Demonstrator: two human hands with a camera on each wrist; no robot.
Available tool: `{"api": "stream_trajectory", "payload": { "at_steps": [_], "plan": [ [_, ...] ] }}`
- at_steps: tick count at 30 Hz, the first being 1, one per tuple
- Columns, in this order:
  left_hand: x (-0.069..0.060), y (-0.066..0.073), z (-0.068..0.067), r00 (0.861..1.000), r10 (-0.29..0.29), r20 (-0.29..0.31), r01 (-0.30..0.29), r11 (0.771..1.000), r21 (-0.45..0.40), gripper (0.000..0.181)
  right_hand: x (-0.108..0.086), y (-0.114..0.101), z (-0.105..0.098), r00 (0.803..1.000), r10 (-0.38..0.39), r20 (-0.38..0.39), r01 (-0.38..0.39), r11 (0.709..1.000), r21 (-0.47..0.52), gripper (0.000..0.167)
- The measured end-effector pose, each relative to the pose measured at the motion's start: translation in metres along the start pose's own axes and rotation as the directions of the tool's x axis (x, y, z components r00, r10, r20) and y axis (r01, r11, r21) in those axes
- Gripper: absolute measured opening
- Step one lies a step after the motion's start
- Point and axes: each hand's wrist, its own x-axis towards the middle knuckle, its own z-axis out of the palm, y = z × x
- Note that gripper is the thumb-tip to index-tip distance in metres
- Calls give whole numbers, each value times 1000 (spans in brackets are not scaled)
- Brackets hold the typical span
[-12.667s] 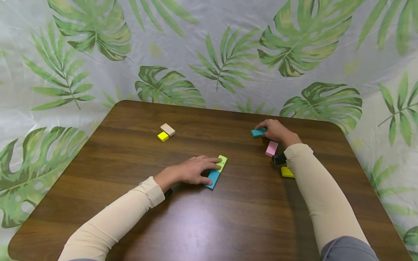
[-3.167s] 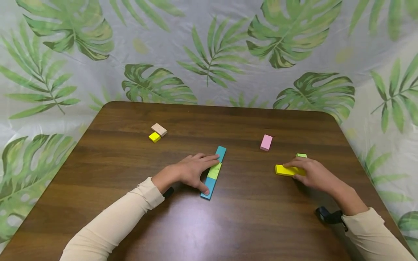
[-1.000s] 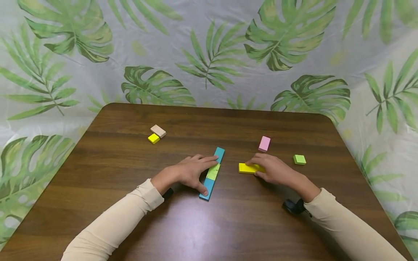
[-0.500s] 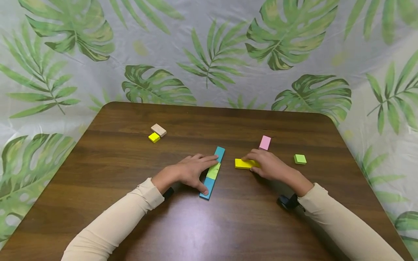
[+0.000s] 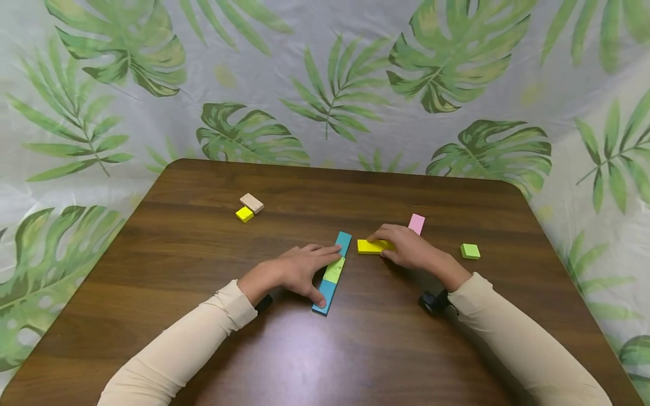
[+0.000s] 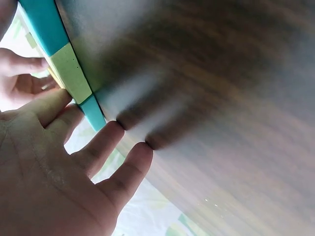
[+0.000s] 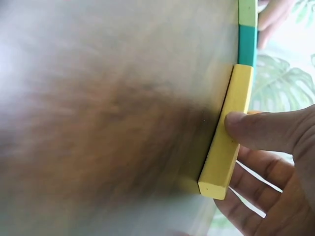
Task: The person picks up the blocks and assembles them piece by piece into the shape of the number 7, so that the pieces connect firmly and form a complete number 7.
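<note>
A straight row of wooden blocks lies flat at mid-table: a far blue block [image 5: 344, 240], a light green block [image 5: 334, 270] and a near blue block [image 5: 326, 291]. My left hand [image 5: 297, 272] rests along the row's left side, thumb on the near blue block, fingertips by the green and far blue ones. Just right of the row's far end, my right hand [image 5: 410, 248] pinches a long yellow block [image 5: 367, 247] between thumb and fingers. In the right wrist view, my thumb lies on this yellow block [image 7: 231, 142]; whether it touches the far blue block, I cannot tell.
A pink block [image 5: 417, 223] lies just behind my right hand, partly covered. Farther right sits a small green block [image 5: 470, 251]. At the back left, a beige block [image 5: 251, 202] and a small yellow block [image 5: 245, 214] lie together on the brown table [image 5: 213, 186].
Since the earliest frame, the far blue block has joined the row. My right hand then took the yellow block and has carried it left, now near the row's far end. My left hand stays put.
</note>
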Motion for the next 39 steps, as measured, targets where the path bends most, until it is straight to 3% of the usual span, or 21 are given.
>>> {"api": "stream_trajectory", "payload": {
  "at_steps": [11, 26, 39],
  "plan": [
    [-4, 1, 3, 1000, -4, 5, 4, 1000, -1, 104, 18, 0, 0, 999, 29, 35, -30, 999, 25, 38],
    [-1, 0, 3, 1000, 1, 1, -1, 1000, -1, 105, 47, 11, -9, 999, -23, 36, 27, 993, -119, 38],
    [-3, -1, 3, 1000, 7, -7, -7, 1000, -9, 103, 58, 13, -9, 999, -21, 47, 26, 992, -123, 39]
  ]
}}
